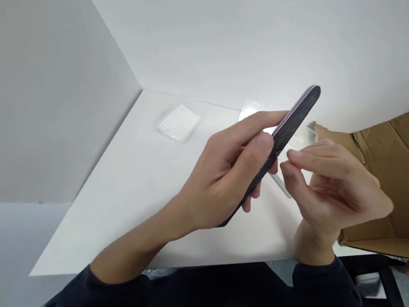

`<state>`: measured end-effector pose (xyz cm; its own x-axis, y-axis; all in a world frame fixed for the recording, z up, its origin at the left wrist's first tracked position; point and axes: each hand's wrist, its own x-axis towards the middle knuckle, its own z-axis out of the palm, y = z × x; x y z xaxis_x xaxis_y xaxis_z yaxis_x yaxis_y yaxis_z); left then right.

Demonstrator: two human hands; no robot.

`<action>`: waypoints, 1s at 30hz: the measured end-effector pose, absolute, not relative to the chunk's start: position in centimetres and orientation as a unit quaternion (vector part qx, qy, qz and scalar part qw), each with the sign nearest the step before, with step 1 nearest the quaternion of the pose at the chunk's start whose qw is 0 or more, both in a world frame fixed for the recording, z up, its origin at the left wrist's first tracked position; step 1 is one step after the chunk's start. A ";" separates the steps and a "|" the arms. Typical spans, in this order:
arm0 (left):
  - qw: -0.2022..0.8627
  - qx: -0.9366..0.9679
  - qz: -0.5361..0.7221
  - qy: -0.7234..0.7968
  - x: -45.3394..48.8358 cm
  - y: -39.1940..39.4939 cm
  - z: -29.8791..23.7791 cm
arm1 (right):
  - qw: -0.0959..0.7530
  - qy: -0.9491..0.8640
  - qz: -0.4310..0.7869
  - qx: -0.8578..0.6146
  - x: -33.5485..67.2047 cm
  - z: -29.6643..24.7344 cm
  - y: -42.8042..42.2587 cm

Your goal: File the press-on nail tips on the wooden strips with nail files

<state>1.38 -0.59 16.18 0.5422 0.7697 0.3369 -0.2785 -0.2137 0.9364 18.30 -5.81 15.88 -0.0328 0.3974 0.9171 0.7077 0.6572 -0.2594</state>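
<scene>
Gripping nail file (pixel 286 129) (dark), left hand (pixel 225 175); right hand (pixel 335 183) fingertips touching it.

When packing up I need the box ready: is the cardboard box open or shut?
Open: the cardboard box has its flaps spread outward beside the right hand; what is inside it cannot be told.

White worktop (pixel 121 202): clear packet of white pieces (pixel 179 122) far left, clear sleeve (pixel 249 110) mid-far, cardboard box (pixel 402 175) right

Black nail file (pixel 289 121) with pink-striped edge, white table (pixel 127 192), white gridded tray (pixel 179 122), brown cardboard box (pixel 399 151), dark sleeves (pixel 96 304).
</scene>
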 end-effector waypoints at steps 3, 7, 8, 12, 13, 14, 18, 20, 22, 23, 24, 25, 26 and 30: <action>0.592 0.650 0.436 0.191 1.4 -0.6 16.2 | 0.575 -0.712 -0.139 -0.377 18.5 15.7 -5.7; 0.588 0.652 0.437 0.194 1.5 -0.5 16.1 | 0.572 -0.715 -0.119 -0.384 18.8 15.2 -5.6; 0.588 0.651 0.438 0.194 1.5 -0.5 16.1 | 0.572 -0.712 -0.109 -0.391 18.9 15.1 -5.6; 0.593 0.649 0.437 0.190 1.5 -0.4 16.0 | 0.568 -0.728 -0.123 -0.364 19.1 15.2 -5.4; 0.594 0.648 0.437 0.190 1.4 -0.4 16.0 | 0.569 -0.728 -0.139 -0.357 19.0 15.3 -5.3; 0.594 0.649 0.436 0.190 1.5 -0.4 16.0 | 0.569 -0.727 -0.149 -0.355 19.0 15.5 -5.3; 0.590 0.652 0.441 0.180 1.5 -0.3 15.9 | 0.557 -0.733 -0.151 -0.361 18.6 16.0 -5.3; 0.586 0.657 0.442 0.169 1.6 -0.2 15.8 | 0.552 -0.734 -0.156 -0.364 18.4 16.1 -5.4; 0.583 0.664 0.442 0.158 1.6 -0.2 15.9 | 0.561 -0.727 -0.160 -0.363 18.2 16.2 -5.5; 0.581 0.667 0.440 0.155 1.6 -0.2 15.9 | 0.564 -0.724 -0.157 -0.365 18.2 16.3 -5.5; 0.580 0.669 0.438 0.155 1.6 -0.2 15.9 | 0.563 -0.724 -0.152 -0.369 18.1 16.3 -5.6; 0.579 0.671 0.436 0.157 1.6 -0.1 16.0 | 0.560 -0.726 -0.147 -0.372 18.1 16.3 -5.7; 0.579 0.672 0.434 0.160 1.6 -0.1 16.0 | 0.554 -0.728 -0.143 -0.377 18.2 16.4 -5.7; 0.587 0.671 0.425 0.161 1.7 -0.1 16.1 | 0.555 -0.729 -0.140 -0.376 18.3 16.3 -5.8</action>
